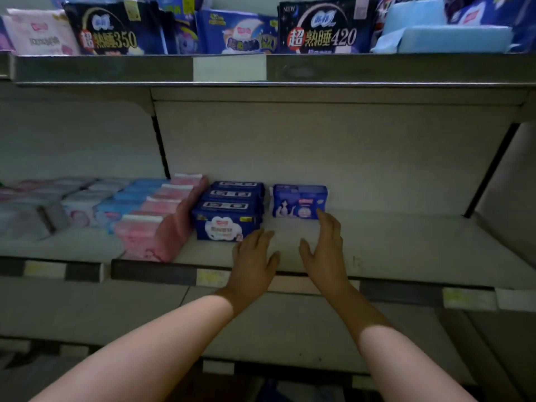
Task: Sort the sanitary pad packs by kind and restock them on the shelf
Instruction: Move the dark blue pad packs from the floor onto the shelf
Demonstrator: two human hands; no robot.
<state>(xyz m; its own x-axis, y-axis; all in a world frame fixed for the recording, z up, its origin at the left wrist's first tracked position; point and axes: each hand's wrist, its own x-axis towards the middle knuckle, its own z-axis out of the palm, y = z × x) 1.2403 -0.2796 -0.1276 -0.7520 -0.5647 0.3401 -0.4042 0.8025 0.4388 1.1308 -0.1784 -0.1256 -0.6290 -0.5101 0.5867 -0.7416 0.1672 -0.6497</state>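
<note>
**Lone blue pack at the back of the shelf, both hands empty in front of it**

Working the grey metal middle shelf (406, 250). My left hand (255, 256) lies palm down with its fingers straight and holds nothing. It sits just in front of the row of dark blue plastic pad packs with a white cloud print (229, 216).

My right hand (324, 245) is likewise spread and empty. Its fingertips are at the lower right corner of the single dark blue soft pad pack with a pale figure print (298, 200). I cannot tell whether they touch it or stop just short.

That single pack stands upright near the back panel, just beside the dark blue row, with a narrow gap between them. The row of pink soft packs (162, 221) leans against the other side of the dark blue row.

Judgement: the step looks like seating this single pack as the start of its own column.
- **Kind:** Its print differs from the cloud-print row, so I would keep the gap and not merge the two.
- **Pushing:** Use flat fingers low on the pack's side. A push near the top could tip a soft, upright pack backwards.
- **Facing:** Square its face to the shelf edge and in line with the neighbouring row.
- **Room:** Later packs of this kind should go in front of it, and the shelf to its right can take other kinds.
- **Risk:** The leaning pink packs may crowd the blue row sideways.
</note>
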